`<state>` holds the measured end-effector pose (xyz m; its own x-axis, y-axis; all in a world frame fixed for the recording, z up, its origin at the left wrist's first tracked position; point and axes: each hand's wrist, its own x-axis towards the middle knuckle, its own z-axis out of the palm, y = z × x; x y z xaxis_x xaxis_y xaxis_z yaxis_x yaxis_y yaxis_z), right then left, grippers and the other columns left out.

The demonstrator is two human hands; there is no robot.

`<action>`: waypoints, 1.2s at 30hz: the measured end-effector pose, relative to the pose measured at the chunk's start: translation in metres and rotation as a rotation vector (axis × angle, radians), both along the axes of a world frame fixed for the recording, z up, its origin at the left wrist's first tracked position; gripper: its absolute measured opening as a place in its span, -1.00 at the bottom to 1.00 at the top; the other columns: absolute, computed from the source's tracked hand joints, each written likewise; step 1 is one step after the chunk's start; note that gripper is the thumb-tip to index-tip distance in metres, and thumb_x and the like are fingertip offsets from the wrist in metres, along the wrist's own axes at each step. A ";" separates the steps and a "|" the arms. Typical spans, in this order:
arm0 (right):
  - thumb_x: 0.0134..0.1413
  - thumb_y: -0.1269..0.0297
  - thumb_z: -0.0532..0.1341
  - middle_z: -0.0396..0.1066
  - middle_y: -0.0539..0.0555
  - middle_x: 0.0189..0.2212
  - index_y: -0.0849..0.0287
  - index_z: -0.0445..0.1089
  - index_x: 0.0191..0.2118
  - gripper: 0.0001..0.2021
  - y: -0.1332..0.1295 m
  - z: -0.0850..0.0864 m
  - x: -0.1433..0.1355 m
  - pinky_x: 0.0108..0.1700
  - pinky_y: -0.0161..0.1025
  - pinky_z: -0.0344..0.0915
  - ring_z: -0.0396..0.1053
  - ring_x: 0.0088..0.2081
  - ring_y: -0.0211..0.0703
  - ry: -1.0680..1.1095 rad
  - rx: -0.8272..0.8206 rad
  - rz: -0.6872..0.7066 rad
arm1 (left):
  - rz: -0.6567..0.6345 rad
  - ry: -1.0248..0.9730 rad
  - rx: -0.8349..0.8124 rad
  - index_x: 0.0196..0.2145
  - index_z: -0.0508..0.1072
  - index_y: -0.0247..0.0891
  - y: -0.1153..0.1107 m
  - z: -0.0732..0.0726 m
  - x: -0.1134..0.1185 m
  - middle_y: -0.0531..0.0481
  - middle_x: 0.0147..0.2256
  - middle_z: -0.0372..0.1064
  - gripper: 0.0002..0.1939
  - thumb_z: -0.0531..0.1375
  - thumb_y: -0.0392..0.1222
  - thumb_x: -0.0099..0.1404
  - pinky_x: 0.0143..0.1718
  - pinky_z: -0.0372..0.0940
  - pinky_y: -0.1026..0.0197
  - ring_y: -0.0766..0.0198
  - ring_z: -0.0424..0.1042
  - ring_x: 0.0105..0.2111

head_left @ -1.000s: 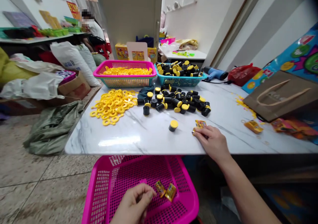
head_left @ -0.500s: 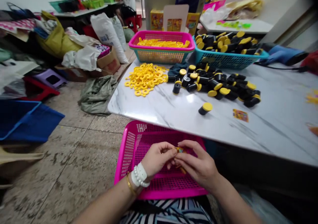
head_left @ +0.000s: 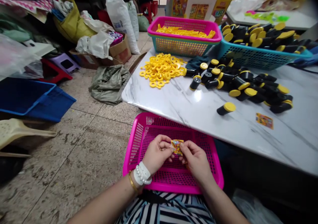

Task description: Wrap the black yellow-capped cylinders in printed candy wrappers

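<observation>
A small yellow printed sticker (head_left: 177, 146) is stretched between my two hands over a pink mesh basket (head_left: 131, 154). My left hand (head_left: 156, 154) pinches its left edge between thumb and fingers. On the other side, my right hand (head_left: 198, 162) grips the right edge. A bit of orange shows under my right fingers, too hidden to name. On the table above, a similar printed sticker (head_left: 264, 120) lies flat, and a black canister with a yellow cap (head_left: 226, 108) lies tilted nearby.
The marble-patterned table (head_left: 159, 100) overhangs the basket's far side. On it are a pile of yellow rings (head_left: 162, 68), several black canisters (head_left: 239, 81), a pink-and-teal basket (head_left: 184, 45) of yellow parts and a blue basket (head_left: 263, 53) of canisters. A blue bin (head_left: 57, 103) stands left.
The sticker has opened out flat and shows its printed face, with my hands slightly farther apart. The view has shifted, so the table things appear farther right.
</observation>
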<state>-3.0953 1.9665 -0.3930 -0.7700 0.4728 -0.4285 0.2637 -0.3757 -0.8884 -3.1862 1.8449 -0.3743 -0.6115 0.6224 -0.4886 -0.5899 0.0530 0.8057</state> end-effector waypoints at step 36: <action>0.03 0.03 0.33 0.51 0.08 -0.31 0.16 0.49 -0.31 -0.73 -0.010 -0.010 0.011 -0.16 -0.20 0.39 0.44 -0.25 -0.12 0.029 0.159 -0.117 | -0.071 0.156 -0.037 -0.34 0.42 -0.31 0.002 -0.006 0.002 -0.01 -0.37 0.44 -0.69 0.36 -0.05 0.08 -0.23 0.29 0.22 0.29 0.40 -0.35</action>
<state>-3.0842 1.9570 -0.4031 -0.7167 0.6197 -0.3198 0.1996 -0.2570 -0.9456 -3.1838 1.8470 -0.3799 -0.6366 0.6499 -0.4152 -0.4520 0.1219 0.8837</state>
